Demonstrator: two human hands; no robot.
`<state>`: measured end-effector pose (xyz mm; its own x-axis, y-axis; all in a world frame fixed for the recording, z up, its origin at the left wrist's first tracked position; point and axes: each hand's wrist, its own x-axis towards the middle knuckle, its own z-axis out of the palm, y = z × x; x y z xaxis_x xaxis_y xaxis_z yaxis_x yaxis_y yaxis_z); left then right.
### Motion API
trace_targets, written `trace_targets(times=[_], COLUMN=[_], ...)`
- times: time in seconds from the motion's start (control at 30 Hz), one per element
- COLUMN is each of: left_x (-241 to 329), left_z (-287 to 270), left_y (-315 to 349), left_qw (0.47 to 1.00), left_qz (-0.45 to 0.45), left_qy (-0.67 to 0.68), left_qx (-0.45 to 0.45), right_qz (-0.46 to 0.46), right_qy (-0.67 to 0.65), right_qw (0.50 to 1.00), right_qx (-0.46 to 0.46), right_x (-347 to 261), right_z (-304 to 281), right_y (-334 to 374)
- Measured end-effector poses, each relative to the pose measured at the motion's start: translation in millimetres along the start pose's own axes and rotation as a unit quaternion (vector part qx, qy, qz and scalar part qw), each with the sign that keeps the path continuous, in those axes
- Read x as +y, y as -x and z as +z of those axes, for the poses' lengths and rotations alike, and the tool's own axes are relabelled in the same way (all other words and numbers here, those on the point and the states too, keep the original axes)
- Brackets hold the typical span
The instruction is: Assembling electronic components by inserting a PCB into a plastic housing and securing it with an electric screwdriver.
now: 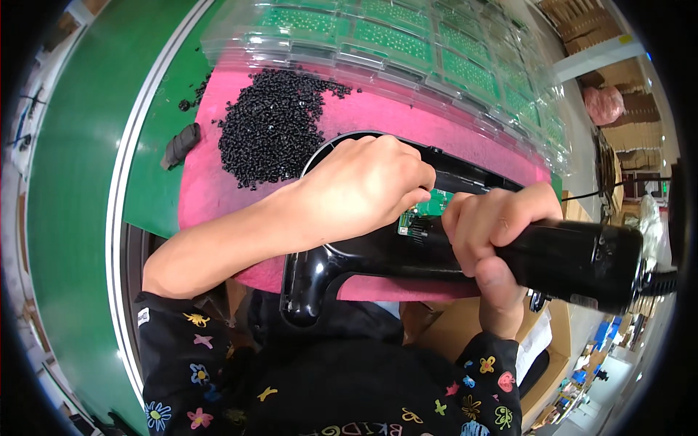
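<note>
My right hand point(494, 229) is wrapped around a thick, glossy black cylindrical body point(582, 265) with a ribbed cord end at the right. My hand hides whether this body joins the black plastic housing point(371, 258) to its left. A small green circuit board point(418, 224) with a row of pins shows between my hands. Over the housing's left part lies my left hand point(374, 174), its fingers curled closed next to the board. Whatever it may grip is hidden. Behind my hands runs a hollow black shell point(465, 173), its inner side showing.
On the pink mat point(407, 120) lies a heap of small black parts point(269, 131), left of the housing. Clear plastic trays point(465, 94) with green boards stand at the back. A dark rolled piece point(180, 145) rests on the green table point(156, 192). Below right is a cardboard box point(556, 356).
</note>
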<state>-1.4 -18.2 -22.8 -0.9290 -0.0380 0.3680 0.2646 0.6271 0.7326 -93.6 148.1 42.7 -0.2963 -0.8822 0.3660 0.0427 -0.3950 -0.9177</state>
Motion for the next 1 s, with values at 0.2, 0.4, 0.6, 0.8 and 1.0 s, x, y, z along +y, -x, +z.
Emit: trace_targets(times=[0.2, 0.4, 0.6, 0.8, 1.0], left_x=[-2.5, 0.5, 3.7, 9.3, 14.1], left_z=[-0.3, -2.7, -4.5, -8.5, -4.4], left_y=[-0.2, -3.4, -9.0, -9.1, -9.5], left_qw=[0.999, 0.994, 0.983, 0.982, 0.969], left_qz=[0.027, 0.039, 0.042, 0.022, 0.025], left_qy=[-0.002, 0.090, 0.174, 0.177, 0.206], left_qx=[-0.026, -0.045, -0.050, -0.063, -0.135], right_qz=[-0.022, -0.170, -0.195, -0.228, -0.273], right_qy=[0.058, -0.002, -0.037, -0.073, -0.127], right_qw=[0.994, 0.982, 0.970, 0.962, 0.945], right_qx=[0.086, 0.087, 0.138, 0.130, 0.131], right_x=[-4.6, -25.1, -36.4, -25.9, -32.0], right_z=[7.2, -7.8, -2.2, -4.9, -10.6], right_y=[6.3, 17.1, 12.9, 11.6, 20.1])
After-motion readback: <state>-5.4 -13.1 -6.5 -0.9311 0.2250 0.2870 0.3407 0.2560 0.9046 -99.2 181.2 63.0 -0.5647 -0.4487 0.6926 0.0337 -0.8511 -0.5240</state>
